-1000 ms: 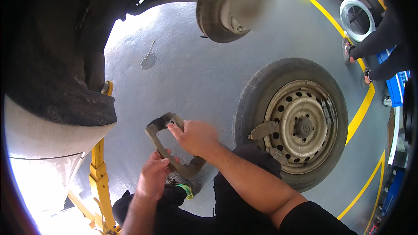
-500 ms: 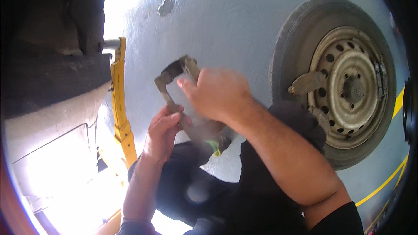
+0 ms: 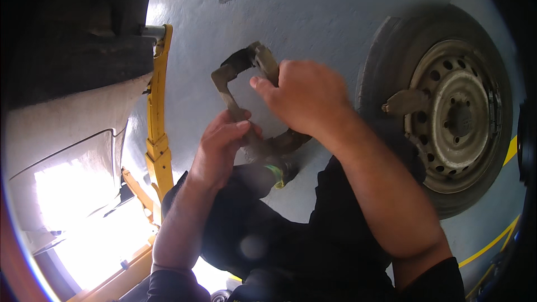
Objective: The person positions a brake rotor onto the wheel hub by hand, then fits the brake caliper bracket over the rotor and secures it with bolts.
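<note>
A worn, frame-shaped metal brake caliper bracket [image 3: 225, 86] is held up in front of me over the floor. My left hand [image 3: 217, 148] pinches its lower left arm between thumb and fingers. Closed round the bracket's right side is my right hand [image 3: 313, 98], its thumb pointing in toward the open middle. That hand hides much of this side. The top left stretch of the bracket is dark, while the rest looks dusty grey-brown. Its lower end is partly blurred, above my shoe with yellow-green trim [image 3: 275, 174].
On the right a wheel with its tyre [image 3: 386, 61] lies on the grey-blue floor [image 3: 313, 17], with a brake pad [image 3: 405, 102] on its rim. At left stand a yellow lift arm [image 3: 159, 95] and a vehicle's body panel [image 3: 72, 128]. Yellow lines [image 3: 492, 240] mark the floor.
The view has shifted, so most things sit a little differently in it. The bracket and both hands appear slightly higher and further right; both grips stay much the same.
</note>
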A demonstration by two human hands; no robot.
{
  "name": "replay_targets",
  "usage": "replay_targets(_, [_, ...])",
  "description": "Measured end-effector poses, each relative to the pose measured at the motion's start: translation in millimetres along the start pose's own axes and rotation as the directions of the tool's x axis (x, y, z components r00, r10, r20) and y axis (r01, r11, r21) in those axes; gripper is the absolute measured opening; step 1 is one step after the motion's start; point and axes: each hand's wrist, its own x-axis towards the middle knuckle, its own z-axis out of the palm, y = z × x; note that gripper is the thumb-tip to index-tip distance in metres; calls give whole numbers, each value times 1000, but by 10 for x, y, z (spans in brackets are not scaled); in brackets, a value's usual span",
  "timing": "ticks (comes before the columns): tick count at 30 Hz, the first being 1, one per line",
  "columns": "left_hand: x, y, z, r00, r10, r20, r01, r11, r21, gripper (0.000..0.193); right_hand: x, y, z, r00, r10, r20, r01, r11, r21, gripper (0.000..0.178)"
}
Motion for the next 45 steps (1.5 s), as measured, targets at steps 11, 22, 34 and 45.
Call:
replay_targets(11, [-73, 126, -15, 986, 135, 101, -143, 987, 80, 46, 89, -7, 90, 982, -71, -178, 78, 996, 35, 55])
replay_targets(22, [514, -137, -2830, 754, 269, -599, 481, 395, 783, 78, 204, 49, 150, 890, -233, -391, 182, 969, -165, 45])
replay_targets(34, [1957, 145, -4223, 503, 589, -633, 328, 548, 770, 54, 297, -19, -204, 913, -49, -406, -27, 983, -181, 41])
replay_targets(45, [2623, -662, -3008, 421, 808, -412, -537, 588, 604, 36, -5, 68, -1143, 766, -135, -629, -61, 958, -280, 39])
